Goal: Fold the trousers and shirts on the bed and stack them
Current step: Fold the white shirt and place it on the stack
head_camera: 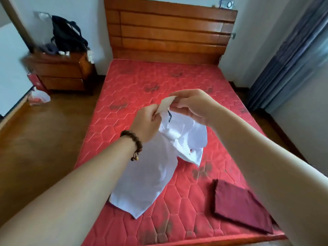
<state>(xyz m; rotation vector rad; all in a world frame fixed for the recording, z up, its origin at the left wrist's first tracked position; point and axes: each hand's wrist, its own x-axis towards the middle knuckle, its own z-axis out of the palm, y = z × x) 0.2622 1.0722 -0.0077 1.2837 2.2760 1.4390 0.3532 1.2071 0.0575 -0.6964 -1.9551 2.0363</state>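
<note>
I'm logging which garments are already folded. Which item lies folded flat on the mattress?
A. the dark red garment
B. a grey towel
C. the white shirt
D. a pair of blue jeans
A: the dark red garment lies folded flat near the mattress corner, while the white shirt is held up unfolded by the left hand and right hand.

Bare forearms, no sleeves; brown bead bracelet [132, 139] on left wrist
</note>
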